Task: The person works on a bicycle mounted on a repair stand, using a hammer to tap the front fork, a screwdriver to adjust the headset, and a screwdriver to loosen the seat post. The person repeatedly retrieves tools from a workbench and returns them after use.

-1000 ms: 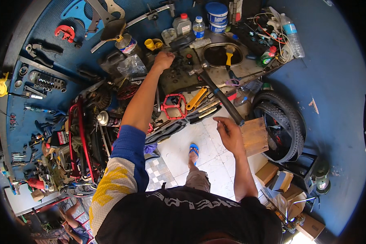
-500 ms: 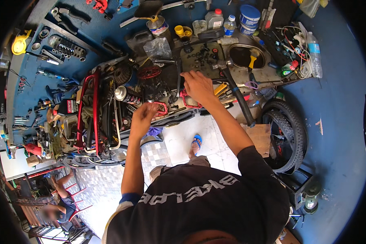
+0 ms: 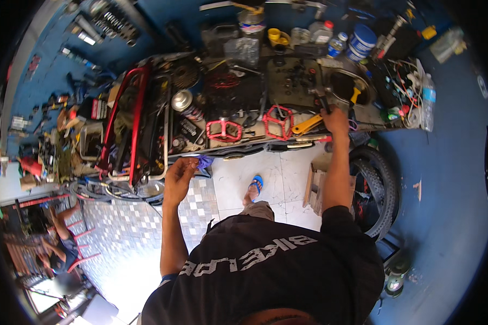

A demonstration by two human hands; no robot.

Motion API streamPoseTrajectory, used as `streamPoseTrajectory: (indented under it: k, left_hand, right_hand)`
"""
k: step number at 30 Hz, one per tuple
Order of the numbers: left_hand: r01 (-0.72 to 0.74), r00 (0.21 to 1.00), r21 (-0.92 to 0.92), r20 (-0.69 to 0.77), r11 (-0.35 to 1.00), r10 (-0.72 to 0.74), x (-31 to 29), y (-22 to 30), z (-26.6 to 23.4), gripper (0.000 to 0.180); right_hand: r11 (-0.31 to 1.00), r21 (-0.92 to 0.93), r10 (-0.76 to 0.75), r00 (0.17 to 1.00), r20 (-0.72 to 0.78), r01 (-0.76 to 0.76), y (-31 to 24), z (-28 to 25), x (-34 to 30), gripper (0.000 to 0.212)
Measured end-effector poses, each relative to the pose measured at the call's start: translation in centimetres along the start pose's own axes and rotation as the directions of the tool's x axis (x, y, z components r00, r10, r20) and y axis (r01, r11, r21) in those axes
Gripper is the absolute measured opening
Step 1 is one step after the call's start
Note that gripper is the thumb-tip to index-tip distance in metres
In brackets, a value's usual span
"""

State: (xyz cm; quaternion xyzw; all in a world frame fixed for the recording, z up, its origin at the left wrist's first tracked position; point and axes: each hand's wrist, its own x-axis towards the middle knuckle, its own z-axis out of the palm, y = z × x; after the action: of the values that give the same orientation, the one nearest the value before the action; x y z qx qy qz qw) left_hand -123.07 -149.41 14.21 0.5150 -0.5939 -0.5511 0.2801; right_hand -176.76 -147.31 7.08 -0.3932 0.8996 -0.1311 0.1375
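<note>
My right hand [image 3: 336, 120] is closed round the handle of a hammer [image 3: 324, 103] at the right part of the workbench. Just left of that hand lies a yellow-handled tool [image 3: 307, 124]. My left hand [image 3: 178, 181] hovers in front of the bench edge with its fingers curled in and the fingertips close together. What they hold, if anything, is too small to make out. Beside the fingertips hangs a purple cloth [image 3: 205, 161]. Two red bike pedals, a left one [image 3: 224, 130] and a right one [image 3: 278, 122], rest along the bench's front edge.
A red bike frame [image 3: 137, 124] and a spray can [image 3: 185, 103] stand on the bench's left side. Toward the right are a metal basin [image 3: 370, 92], a blue tub [image 3: 363, 42] and a water bottle [image 3: 428, 103]. Tyres [image 3: 385, 189] lean below. Another person [image 3: 65, 252] sits at lower left.
My right hand has moved right from the bench top near the right pedal and taken hold of the hammer. My left hand has drawn back from the left pedal. The view has shifted.
</note>
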Motion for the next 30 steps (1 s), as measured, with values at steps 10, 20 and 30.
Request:
streamPoseTrajectory:
  k: [10,20,30]
  left_hand:
    - [0.042,0.915,0.176,-0.401,0.984,0.033,-15.7,-8.0,-8.1,0.024]
    - [0.246,0.626,-0.066,-0.751,0.967,-0.211,-43.0,-20.2,-9.3,0.028]
    - [0.384,-0.004,-0.336,-0.932,0.86,-0.362,-71.3,-25.8,-9.6,0.024]
  right_hand:
    - [0.759,-0.638,-0.373,0.715,-0.591,-0.131,2.0,2.1,-0.7,0.041]
    - [0.544,0.625,-0.296,0.825,-0.481,0.56,-20.2,0.0,-24.4,0.059]
    - [-0.039,0.621,-0.998,-0.067,0.021,0.783,-43.0,15.1,-59.9,0.036]
